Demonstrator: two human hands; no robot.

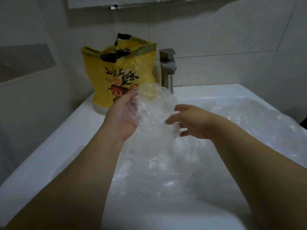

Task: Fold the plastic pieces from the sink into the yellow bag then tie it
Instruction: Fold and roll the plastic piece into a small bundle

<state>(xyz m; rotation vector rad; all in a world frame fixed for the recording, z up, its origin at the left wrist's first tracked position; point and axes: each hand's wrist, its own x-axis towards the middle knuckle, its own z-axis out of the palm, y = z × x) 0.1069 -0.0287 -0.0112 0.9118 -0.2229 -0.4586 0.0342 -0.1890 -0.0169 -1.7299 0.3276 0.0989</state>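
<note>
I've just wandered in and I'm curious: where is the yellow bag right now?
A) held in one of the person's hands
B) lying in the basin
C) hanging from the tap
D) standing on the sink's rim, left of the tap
D: the yellow bag stands upright on the back rim of the sink, left of the tap, and neither hand touches it; the left hand holds a clear plastic piece.

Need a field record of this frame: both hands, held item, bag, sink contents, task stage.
left hand: grips a clear plastic piece, raised above the basin
right hand: fingers straight, at the piece's right edge; contact unclear
yellow bag: upright on the sink ledge, left of the faucet, top open, untied
loose plastic: heaped in the basin
stage: held piece not yet in the bag
</note>
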